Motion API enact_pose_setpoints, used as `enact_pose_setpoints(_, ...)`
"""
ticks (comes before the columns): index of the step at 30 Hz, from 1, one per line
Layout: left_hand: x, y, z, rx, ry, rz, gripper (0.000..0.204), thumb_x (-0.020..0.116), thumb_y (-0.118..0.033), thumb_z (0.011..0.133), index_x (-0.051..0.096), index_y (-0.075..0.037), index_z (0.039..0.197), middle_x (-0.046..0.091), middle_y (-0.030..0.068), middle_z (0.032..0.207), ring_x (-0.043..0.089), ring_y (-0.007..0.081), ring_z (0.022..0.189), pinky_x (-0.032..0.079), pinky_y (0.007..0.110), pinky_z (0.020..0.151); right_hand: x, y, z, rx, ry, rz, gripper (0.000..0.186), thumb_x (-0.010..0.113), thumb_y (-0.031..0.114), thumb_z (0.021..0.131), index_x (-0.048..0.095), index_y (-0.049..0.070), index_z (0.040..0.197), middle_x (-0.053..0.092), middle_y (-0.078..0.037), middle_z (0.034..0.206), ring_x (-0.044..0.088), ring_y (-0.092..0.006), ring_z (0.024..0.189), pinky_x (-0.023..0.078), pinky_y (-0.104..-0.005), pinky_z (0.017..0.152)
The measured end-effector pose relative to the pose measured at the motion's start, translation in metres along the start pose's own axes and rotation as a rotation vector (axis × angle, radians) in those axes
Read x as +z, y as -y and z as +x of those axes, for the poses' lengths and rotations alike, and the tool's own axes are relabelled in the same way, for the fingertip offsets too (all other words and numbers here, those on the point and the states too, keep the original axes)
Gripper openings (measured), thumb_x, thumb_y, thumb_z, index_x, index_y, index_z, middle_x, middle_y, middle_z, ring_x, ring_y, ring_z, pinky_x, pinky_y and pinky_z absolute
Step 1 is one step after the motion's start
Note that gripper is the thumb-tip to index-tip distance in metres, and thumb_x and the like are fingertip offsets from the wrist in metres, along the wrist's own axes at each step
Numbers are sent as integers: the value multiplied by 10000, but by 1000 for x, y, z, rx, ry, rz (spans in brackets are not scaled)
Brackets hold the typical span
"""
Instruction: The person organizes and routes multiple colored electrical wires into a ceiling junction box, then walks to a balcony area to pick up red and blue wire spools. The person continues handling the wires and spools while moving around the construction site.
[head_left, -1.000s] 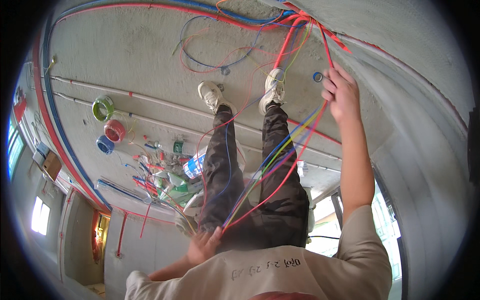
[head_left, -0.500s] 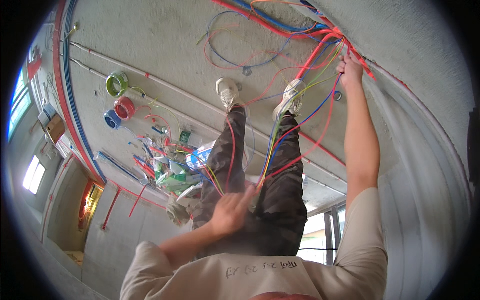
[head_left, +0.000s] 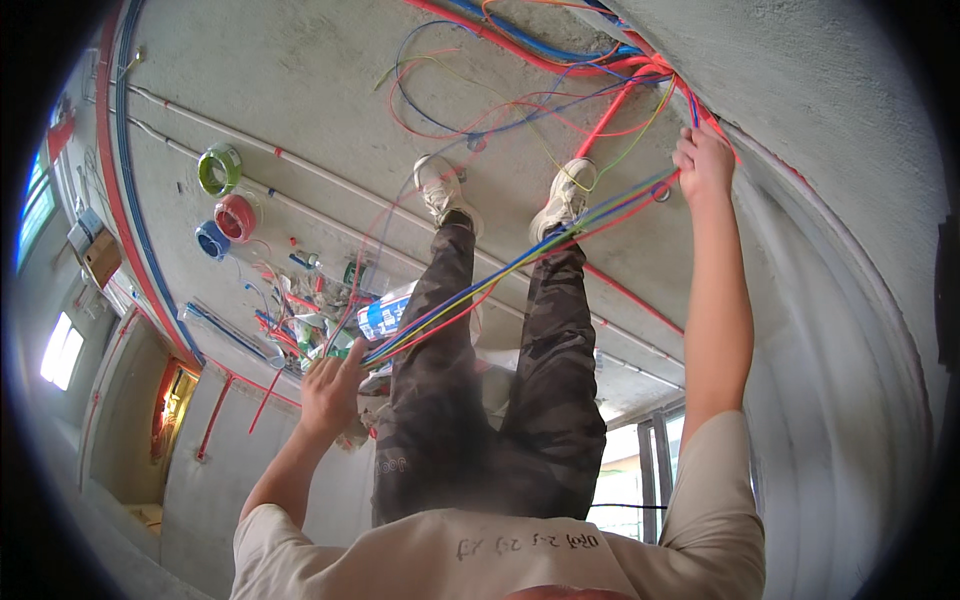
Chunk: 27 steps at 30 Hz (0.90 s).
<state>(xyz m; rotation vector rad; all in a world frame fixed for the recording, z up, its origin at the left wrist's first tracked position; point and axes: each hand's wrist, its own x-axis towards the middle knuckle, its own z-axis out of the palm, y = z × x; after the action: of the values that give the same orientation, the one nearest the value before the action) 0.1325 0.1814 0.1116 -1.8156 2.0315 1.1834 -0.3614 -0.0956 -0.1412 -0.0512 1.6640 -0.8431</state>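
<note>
Your left hand (head_left: pixel 333 395), lower left, and right hand (head_left: pixel 703 160), upper right, grip a wire bundle (head_left: pixel 546 243), apparently straightened; loose loops (head_left: pixel 470 133), upper centre, remain slack.

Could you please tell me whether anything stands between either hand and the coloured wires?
Nothing visible does: the left hand and the right hand both grip the coloured wires, which stretch between them. The camouflage trousers lie behind the wires in this view; whether they touch cannot be told.
</note>
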Motion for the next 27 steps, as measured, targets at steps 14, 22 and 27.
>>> enact_pose_setpoints(14,18,-83,31,217,77,-221,729,716,-117,789,512,-26,1482,543,49,775,573,250,659,478,394,612,1,28,-98,-22,2,-48,159,502,56,1037,588,-7,1154,564,-24,935,375,-48,574,270,-235,458)
enact_pose_setpoints(22,14,34,79,87,3,-59,633,740,-63,812,573,-105,1421,601,90,801,611,301,718,480,444,653,18,1,0,-50,1,-72,165,476,-25,953,588,28,1061,535,-44,843,366,-73,543,268,-258,454)
enact_pose_setpoints(27,22,56,92,340,-4,-87,553,716,-52,815,620,-85,1358,637,76,815,616,277,700,496,419,622,29,-13,14,-59,45,-1,112,473,-32,942,544,48,975,510,-29,792,372,-77,538,285,-269,460)
